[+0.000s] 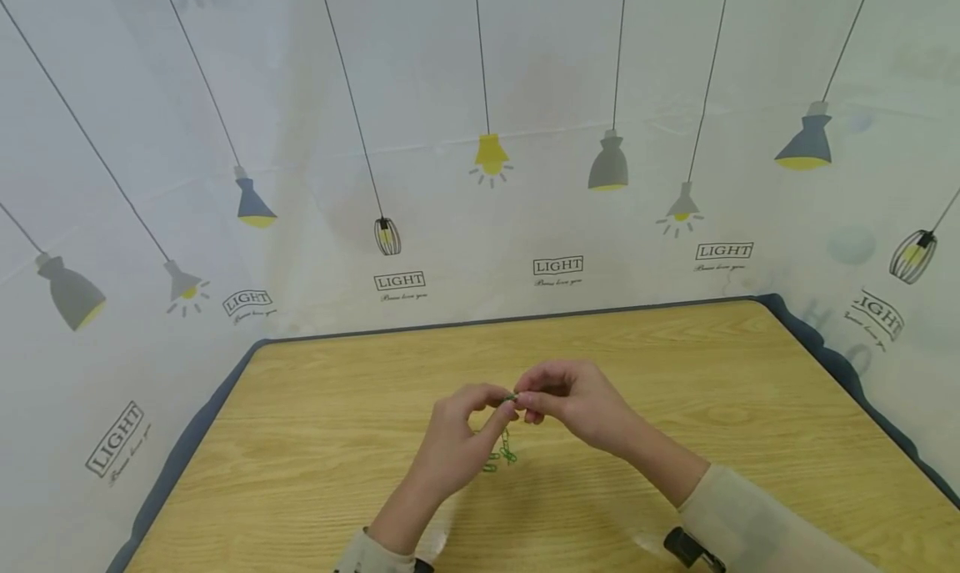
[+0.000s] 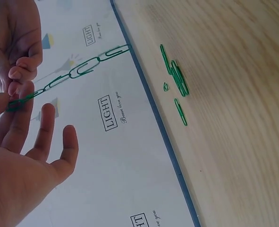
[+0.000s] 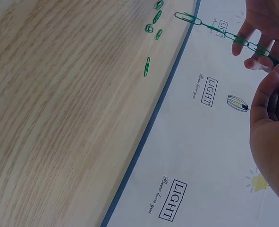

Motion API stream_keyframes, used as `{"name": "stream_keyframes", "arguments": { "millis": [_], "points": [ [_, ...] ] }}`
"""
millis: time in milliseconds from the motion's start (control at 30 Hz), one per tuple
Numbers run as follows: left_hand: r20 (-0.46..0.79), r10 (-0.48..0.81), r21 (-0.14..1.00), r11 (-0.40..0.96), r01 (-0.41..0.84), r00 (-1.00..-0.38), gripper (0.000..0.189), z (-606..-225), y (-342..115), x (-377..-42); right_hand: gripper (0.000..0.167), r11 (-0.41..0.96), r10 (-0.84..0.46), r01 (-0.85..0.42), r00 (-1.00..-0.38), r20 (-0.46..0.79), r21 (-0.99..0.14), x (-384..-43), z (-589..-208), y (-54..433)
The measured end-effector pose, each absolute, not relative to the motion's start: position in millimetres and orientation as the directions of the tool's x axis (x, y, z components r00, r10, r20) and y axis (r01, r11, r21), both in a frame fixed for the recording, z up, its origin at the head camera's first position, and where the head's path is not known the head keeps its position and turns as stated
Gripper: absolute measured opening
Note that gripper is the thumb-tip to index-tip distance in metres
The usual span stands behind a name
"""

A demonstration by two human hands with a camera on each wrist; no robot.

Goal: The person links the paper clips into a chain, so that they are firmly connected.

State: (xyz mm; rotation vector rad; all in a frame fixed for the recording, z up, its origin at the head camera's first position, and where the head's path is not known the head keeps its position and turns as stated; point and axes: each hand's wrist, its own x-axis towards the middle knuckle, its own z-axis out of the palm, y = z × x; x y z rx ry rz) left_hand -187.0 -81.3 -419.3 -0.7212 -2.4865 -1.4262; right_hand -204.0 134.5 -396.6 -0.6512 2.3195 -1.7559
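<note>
Both hands meet over the wooden table, fingertips together. My left hand [image 1: 459, 439] pinches the upper end of a chain of green paper clips [image 2: 84, 67] between thumb and index finger; its other fingers are spread. From there the linked clips hang down. My right hand [image 1: 588, 406] has its thumb and index finger pinched at the same end, right against the left fingertips. What lies between the right fingertips is mostly hidden, with a bit of green clip [image 1: 512, 398] showing between the hands in the head view.
Several loose green paper clips [image 2: 179, 78] lie on the table [image 1: 360, 381] below the hands, one [image 3: 147, 66] a little apart from the others. Behind the table's dark blue edge stands a white backdrop [image 1: 450, 248] printed with lamps and lettering.
</note>
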Motion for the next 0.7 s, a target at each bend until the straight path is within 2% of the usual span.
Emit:
{"name": "stream_keyframes", "arguments": {
  "millis": [467, 700],
  "points": [
    [0.437, 0.339, 0.716, 0.429, 0.55, -0.833, 0.02, -421.0, -83.9, -184.9, 0.012, 0.248, -0.427, -0.261, -0.894, 0.137, -0.933, -202.9, -396.8, 132.1],
    [0.405, 0.353, 0.728, 0.434, 0.531, -0.843, 0.022, -420.8, -85.1, -184.9, 0.011, 0.256, -0.429, -0.264, -0.893, 0.136, -0.93, -203.2, -397.7, 131.4]
  ]
}}
